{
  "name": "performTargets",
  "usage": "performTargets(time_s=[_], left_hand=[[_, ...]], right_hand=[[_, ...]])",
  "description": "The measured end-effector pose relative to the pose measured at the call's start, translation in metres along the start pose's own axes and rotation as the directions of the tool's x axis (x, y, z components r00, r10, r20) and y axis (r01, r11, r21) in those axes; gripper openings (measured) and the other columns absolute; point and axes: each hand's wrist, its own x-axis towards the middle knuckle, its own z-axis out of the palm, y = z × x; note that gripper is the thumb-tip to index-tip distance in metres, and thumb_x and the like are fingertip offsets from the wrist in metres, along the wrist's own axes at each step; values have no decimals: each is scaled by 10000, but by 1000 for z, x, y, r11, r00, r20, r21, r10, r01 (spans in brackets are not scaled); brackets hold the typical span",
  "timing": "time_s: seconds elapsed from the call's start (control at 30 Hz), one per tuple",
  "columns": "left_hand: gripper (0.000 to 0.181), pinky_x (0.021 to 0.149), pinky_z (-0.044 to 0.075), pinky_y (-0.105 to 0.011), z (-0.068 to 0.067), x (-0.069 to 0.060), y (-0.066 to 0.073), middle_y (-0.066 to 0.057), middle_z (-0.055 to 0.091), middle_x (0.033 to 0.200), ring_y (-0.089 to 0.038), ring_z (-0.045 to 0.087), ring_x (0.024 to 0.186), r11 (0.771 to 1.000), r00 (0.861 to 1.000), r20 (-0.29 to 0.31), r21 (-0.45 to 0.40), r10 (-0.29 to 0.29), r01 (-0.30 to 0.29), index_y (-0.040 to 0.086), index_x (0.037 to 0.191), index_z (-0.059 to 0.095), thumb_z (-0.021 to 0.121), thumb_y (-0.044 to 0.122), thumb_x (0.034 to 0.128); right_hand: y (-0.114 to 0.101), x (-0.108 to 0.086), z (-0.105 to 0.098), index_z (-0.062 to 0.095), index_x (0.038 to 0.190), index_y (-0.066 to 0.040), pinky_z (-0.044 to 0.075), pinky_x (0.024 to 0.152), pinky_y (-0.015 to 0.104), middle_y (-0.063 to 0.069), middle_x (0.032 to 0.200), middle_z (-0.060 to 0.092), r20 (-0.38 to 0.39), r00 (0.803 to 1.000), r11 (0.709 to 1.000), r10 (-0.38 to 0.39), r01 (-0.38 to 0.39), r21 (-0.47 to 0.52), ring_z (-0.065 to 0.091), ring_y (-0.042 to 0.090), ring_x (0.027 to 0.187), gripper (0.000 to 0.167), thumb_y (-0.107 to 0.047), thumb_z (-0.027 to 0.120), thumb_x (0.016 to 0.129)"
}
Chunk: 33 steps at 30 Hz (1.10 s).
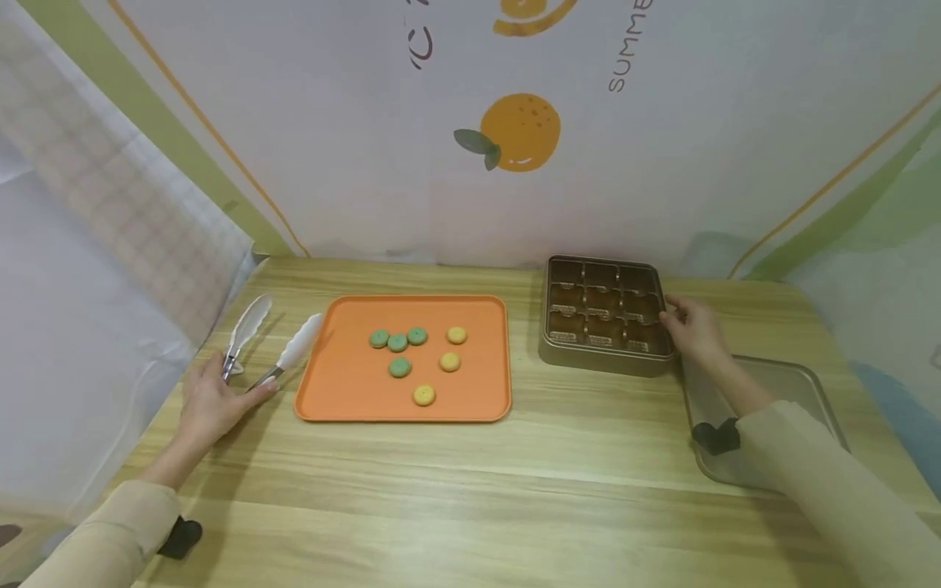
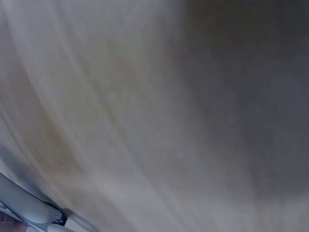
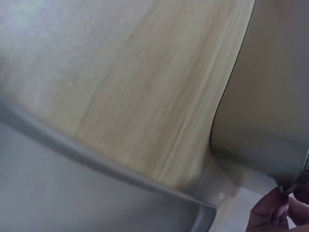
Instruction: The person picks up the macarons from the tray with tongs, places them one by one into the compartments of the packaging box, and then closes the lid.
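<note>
At the table's left, my left hand (image 1: 208,402) holds a pair of tongs (image 1: 297,343) with white tips spread apart. Part of the tongs (image 2: 29,208) shows blurred at the lower left of the left wrist view. On the right, my right hand (image 1: 697,331) pinches the right rim of a bronze-coloured tin box (image 1: 606,361). Inside the box sits a brown divided insert (image 1: 603,300) with several square compartments. The right wrist view shows the fingers (image 3: 268,210) at the edge of the box (image 3: 265,96); exactly what they pinch there is partly hidden.
An orange tray (image 1: 345,392) lies between the hands, bearing several green round cookies (image 1: 399,367) and three yellow ones (image 1: 424,395). A flat metal lid (image 1: 787,392) lies under the right forearm. A printed cloth (image 1: 353,163) hangs behind the wooden table (image 1: 441,490).
</note>
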Motion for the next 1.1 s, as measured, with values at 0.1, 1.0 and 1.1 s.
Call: performTargets(time_s=[0.1, 1.0, 1.1], left_hand=[[687, 845, 265, -607, 2, 3, 0, -394, 307, 1209, -531, 248, 1130, 1000, 1000, 3, -6, -19, 19, -123, 1131, 384, 741, 354, 789], [650, 733, 341, -424, 6, 11, -4, -262, 483, 959, -368, 411, 891, 998, 996, -91, -64, -11, 5, -140, 1147, 504, 772, 314, 767], [517, 604, 339, -316, 3, 11, -5, -166, 502, 791, -230, 422, 702, 999, 992, -123, -44, 11, -16, -89, 1009, 567, 790, 300, 751]], right_hand=[[1, 0, -1, 458, 1266, 172, 390, 582, 255, 230, 874, 567, -1, 1000, 1000, 5, -5, 16, 504, 220, 731, 397, -75, 497, 957], [2, -4, 2, 449, 1295, 148, 391, 623, 172, 178, 868, 550, -20, 999, 994, 50, -48, 103, 495, 165, 774, 414, -110, 470, 971], [3, -4, 2, 452, 1287, 156, 389, 607, 188, 193, 867, 558, -26, 999, 994, 45, -42, 102, 473, 92, 717, 410, -103, 468, 969]])
